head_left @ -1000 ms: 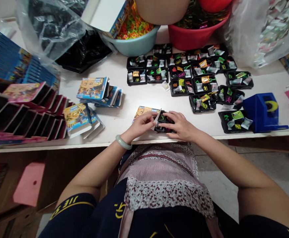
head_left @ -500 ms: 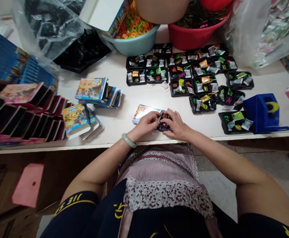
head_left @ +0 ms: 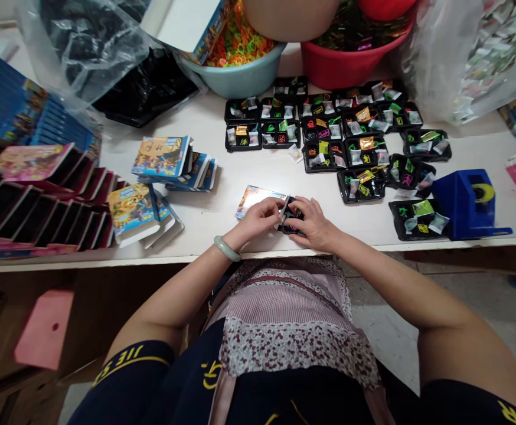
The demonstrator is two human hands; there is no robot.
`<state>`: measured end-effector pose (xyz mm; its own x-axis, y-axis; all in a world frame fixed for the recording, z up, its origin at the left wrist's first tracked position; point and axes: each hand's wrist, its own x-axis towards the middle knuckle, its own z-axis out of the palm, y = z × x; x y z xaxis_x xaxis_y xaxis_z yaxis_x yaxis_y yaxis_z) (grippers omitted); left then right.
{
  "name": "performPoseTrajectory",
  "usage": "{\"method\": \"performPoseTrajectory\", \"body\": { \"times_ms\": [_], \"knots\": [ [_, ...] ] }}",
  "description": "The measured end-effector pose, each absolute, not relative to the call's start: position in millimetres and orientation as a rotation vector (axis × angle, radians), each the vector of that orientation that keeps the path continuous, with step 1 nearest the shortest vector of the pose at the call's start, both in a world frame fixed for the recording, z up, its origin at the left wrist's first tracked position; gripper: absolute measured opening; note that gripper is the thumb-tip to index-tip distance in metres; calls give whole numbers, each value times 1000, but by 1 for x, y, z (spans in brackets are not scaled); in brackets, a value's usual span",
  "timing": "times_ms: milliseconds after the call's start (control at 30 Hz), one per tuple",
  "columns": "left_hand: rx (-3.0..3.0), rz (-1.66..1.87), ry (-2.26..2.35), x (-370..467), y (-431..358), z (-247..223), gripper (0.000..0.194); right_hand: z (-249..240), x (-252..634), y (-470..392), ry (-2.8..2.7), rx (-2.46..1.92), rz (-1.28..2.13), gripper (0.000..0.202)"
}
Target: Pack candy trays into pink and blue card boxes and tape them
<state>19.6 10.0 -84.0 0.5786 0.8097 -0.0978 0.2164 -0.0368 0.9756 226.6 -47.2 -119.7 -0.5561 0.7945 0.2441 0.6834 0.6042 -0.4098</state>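
A flat printed box (head_left: 251,199) lies near the table's front edge, partly under my left hand (head_left: 263,217). The fingers of that hand are pinched on the box's raised end flap. My right hand (head_left: 313,224) is curled round a small black tray (head_left: 290,219) with bright little pieces in it. This tray sits at the box's open end, between my two hands, and my fingers cover part of it. A green bangle (head_left: 227,249) is on my left wrist.
Filled black trays (head_left: 322,154) stand beyond my hands, with a blue tape dispenser (head_left: 470,203) to the right. Blue boxes (head_left: 163,156) and pink boxes (head_left: 41,162) are stacked left. A light blue basin (head_left: 240,77), red basin (head_left: 355,62) and plastic bags line the back.
My left hand has shifted slightly left, and the box flap between its fingers shows more upright. My right hand still holds the tray, its fingers slightly moved. The view has shifted a little.
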Motion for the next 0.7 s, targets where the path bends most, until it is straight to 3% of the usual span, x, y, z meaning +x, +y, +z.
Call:
{"method": "performPoseTrajectory", "body": {
  "times_ms": [700],
  "knots": [
    [1580, 577, 912, 21, 9, -82, 15, -117, 222, -49, -2447, -1282, 391, 40]
  ]
}}
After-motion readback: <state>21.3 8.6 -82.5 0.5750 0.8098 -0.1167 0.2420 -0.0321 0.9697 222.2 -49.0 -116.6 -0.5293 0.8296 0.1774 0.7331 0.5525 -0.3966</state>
